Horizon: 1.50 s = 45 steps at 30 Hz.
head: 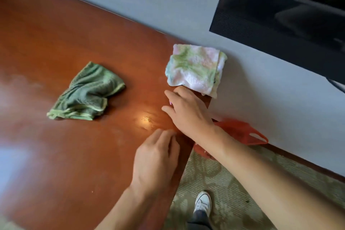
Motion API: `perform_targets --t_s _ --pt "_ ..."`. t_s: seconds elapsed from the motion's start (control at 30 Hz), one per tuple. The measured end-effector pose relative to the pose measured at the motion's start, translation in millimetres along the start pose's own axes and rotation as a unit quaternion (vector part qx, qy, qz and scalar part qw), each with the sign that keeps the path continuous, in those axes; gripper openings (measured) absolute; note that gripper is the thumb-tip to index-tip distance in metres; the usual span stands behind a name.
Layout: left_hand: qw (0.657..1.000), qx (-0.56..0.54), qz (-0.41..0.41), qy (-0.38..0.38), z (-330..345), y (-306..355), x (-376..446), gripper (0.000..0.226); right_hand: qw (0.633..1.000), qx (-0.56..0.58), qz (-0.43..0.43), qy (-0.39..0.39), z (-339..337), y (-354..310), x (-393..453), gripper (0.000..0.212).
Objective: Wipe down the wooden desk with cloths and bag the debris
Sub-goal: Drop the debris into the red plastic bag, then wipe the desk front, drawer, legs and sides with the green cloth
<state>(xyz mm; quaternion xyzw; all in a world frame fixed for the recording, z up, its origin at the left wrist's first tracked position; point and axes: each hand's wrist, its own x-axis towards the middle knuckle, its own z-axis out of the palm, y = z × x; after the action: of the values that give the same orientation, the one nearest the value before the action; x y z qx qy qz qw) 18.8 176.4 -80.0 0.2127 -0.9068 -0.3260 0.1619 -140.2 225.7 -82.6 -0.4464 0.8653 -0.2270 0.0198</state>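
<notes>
A crumpled green cloth [86, 93] lies on the wooden desk [56, 33], left of centre. A folded pink, green and white cloth [196, 68] sits at the desk's right end against the wall. My right hand [186, 110] rests flat just below that cloth, fingers spread, with a small pink bit showing under them. My left hand [156, 157] lies near the desk's right edge, fingers curled down on the wood. A red plastic bag [240, 132] hangs past the desk's edge, partly hidden by my right forearm. A few crumbs [147, 118] glint between the hands.
A grey wall runs behind the desk, with a black screen [280, 15] mounted at the upper right. Patterned carpet [233, 192] covers the floor to the right, where my white shoe [202, 201] stands.
</notes>
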Motion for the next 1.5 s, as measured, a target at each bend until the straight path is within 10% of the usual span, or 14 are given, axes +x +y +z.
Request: perform_targets --t_s 0.73,0.93,1.07,1.23,1.5 --pt "0.992 0.108 0.047 0.034 21.0 -35.0 30.3 0.005 0.994 -0.085 0.069 0.03 -15.6 24.8 -34.7 0.032" --pt "0.992 0.12 0.041 0.026 22.1 -34.2 31.5 0.005 0.968 0.015 0.25 0.025 -36.1 52.2 -41.6 0.014" --pt "0.991 0.123 0.043 0.031 21.9 -33.5 31.3 0.006 0.887 0.242 0.391 0.038 -39.3 61.7 -42.2 0.009" --pt "0.991 0.123 0.044 0.028 21.7 -34.8 32.1 0.006 0.876 -0.015 0.479 0.049 -51.6 125.2 -76.8 0.032" --pt "0.998 0.055 0.027 0.018 -24.5 -33.6 38.3 0.015 0.951 0.002 0.308 0.021 -51.6 60.2 -75.2 0.035"
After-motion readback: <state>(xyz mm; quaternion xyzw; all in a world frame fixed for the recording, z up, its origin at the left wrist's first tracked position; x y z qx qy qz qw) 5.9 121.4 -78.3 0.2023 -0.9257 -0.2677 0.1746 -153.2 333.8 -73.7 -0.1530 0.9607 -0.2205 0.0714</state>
